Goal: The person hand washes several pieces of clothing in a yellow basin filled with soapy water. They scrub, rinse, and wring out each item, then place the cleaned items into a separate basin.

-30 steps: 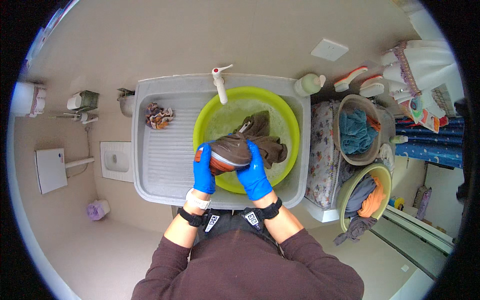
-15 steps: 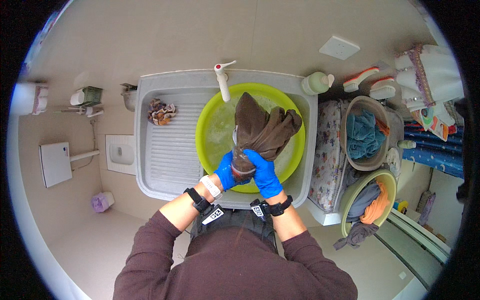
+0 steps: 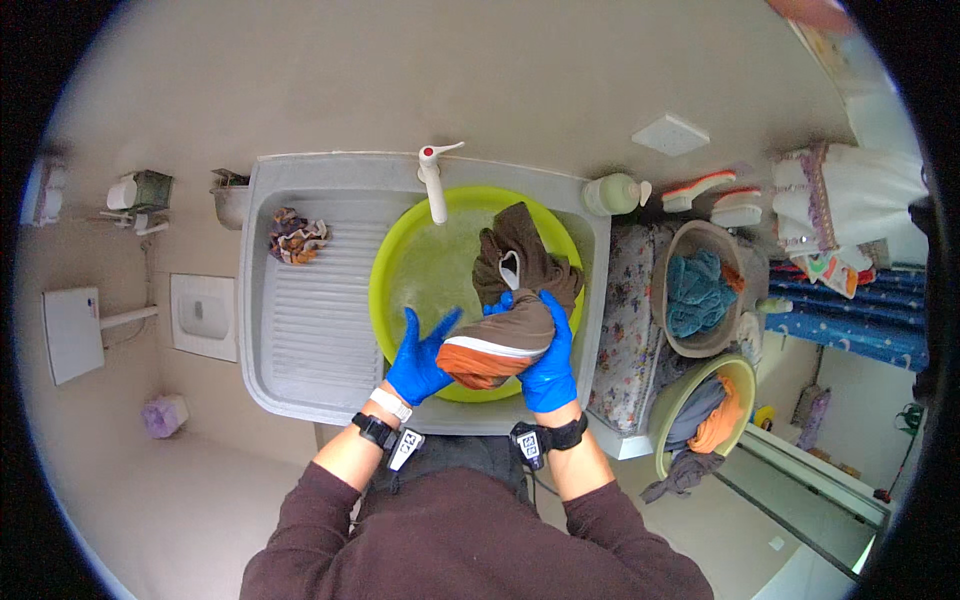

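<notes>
A wet brown garment (image 3: 510, 330) with a white stripe and an orange end is bunched over the lime-green basin (image 3: 378, 285), which holds cloudy, sudsy water. My right hand (image 3: 548, 372), in a blue glove, grips the garment from its right side, with fingers wrapped round the cloth. Beside the orange end, my left hand (image 3: 420, 362), also blue-gloved, is open with its fingers spread and thumb raised. Its palm faces the cloth; whether it touches the edge I cannot tell. The garment's upper part droops toward the water at the basin's far right.
The grey sink (image 3: 265, 375) has a ribbed washboard, where a patterned scrunchie (image 3: 298, 238) lies. A white faucet (image 3: 432, 185) overhangs the basin. To the right are a pump bottle (image 3: 614, 194), two brushes (image 3: 700, 190), a tub of teal cloth (image 3: 700, 290) and a bucket of clothes (image 3: 662, 420).
My left hand has let go of the garment and spread its fingers to the left. The garment has turned, bringing its orange and white part into view. The whole view has shifted slightly.
</notes>
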The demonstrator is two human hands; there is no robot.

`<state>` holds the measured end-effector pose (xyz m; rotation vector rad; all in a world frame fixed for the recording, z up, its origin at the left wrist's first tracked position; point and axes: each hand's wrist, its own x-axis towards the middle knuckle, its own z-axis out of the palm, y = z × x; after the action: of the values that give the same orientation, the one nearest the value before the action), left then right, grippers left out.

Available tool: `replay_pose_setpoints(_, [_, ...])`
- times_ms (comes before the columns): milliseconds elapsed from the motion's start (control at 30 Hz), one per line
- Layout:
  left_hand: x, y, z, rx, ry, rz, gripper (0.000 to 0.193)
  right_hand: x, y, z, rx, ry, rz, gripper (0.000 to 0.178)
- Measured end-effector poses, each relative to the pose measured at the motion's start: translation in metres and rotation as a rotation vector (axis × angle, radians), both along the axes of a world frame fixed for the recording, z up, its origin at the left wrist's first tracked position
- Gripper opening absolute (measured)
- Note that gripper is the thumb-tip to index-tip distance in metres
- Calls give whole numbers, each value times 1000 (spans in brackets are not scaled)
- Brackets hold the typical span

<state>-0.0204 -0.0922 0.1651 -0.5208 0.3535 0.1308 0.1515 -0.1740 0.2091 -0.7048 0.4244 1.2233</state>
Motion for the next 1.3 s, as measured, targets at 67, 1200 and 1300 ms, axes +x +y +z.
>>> replay_pose_setpoints(67, [9, -8, -22, 351, 84, -208, 106, -9, 0, 8, 127, -58, -37, 43])
replay_pose_setpoints(1200, [65, 76, -49, 2023, 877, -308, 25, -15, 42, -2, -464, -1503, 1779, 56])
replay_pose_setpoints(1300, [66, 78, -47, 2181, 978, -522, 22, -15, 49, -3, -416, -1600, 1776, 61])
